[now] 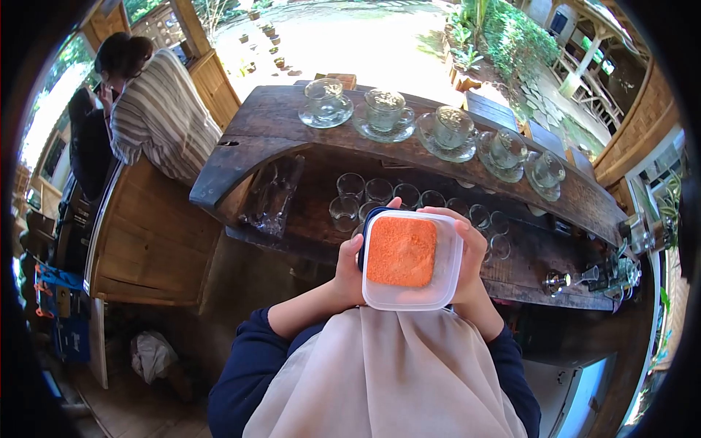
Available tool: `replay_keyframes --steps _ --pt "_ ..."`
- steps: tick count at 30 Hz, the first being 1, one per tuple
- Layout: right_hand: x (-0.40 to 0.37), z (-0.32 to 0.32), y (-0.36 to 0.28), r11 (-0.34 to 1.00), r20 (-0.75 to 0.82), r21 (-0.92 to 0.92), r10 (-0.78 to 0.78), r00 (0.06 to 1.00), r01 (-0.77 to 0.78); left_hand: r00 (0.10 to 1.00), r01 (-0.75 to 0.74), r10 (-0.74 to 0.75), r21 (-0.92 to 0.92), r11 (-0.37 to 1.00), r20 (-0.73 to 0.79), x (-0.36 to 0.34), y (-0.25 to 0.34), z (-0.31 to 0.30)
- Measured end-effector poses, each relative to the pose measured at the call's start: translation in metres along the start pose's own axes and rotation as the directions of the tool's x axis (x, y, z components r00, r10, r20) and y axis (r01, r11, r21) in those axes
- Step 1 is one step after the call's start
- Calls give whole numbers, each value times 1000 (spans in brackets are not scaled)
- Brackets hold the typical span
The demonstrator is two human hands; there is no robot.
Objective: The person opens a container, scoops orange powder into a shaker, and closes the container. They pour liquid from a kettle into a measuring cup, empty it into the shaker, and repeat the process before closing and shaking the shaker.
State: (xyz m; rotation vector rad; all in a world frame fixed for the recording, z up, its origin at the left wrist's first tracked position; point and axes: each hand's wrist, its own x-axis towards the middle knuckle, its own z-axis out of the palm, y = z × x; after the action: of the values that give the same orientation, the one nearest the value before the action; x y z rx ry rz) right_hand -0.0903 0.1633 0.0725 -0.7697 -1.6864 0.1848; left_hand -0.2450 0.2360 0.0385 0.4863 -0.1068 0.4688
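Observation:
A clear square plastic container [448,286] is in front of my chest, tilted so its inside faces me. Bright orange powder [401,252] covers much of what shows inside. My right hand [469,255] grips the container along its right side, fingers over the far edge. On the other side, my left hand [350,269] holds a dark blue lid [364,237] against the container's left wall, thumb on the lid's edge. Most of the lid is hidden behind the container, and so are several of my left fingers.
Several glass cups on saucers [383,113] line the raised wooden counter [274,109]. Empty glasses [350,186] stand on the lower shelf behind the container. Glassware [591,276] sits at the right end. At left, a person in a striped shirt [164,109] stands by a wooden panel [157,233].

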Motion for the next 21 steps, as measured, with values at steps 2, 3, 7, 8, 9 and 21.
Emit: replay_keyframes --steps 2,3,7,8,9,21 --pt "3 8 7 995 -7 89 -34 999 34 998 -61 62 -44 997 26 -4 3 0" --pt "4 12 10 991 6 129 -32 999 31 992 -106 112 -91 990 55 -6 5 2" --pt "11 28 20 978 40 209 -22 999 13 987 -143 146 50 989 -67 -21 18 12" --pt "14 32 22 975 52 223 -28 998 15 983 -161 160 -8 987 -95 -24 20 13" --pt "17 37 24 973 63 230 -25 998 10 977 -181 172 -66 981 -124 -28 22 13" --pt "62 94 53 960 357 279 -69 932 -35 767 -201 641 955 218 15 -74 40 -39"
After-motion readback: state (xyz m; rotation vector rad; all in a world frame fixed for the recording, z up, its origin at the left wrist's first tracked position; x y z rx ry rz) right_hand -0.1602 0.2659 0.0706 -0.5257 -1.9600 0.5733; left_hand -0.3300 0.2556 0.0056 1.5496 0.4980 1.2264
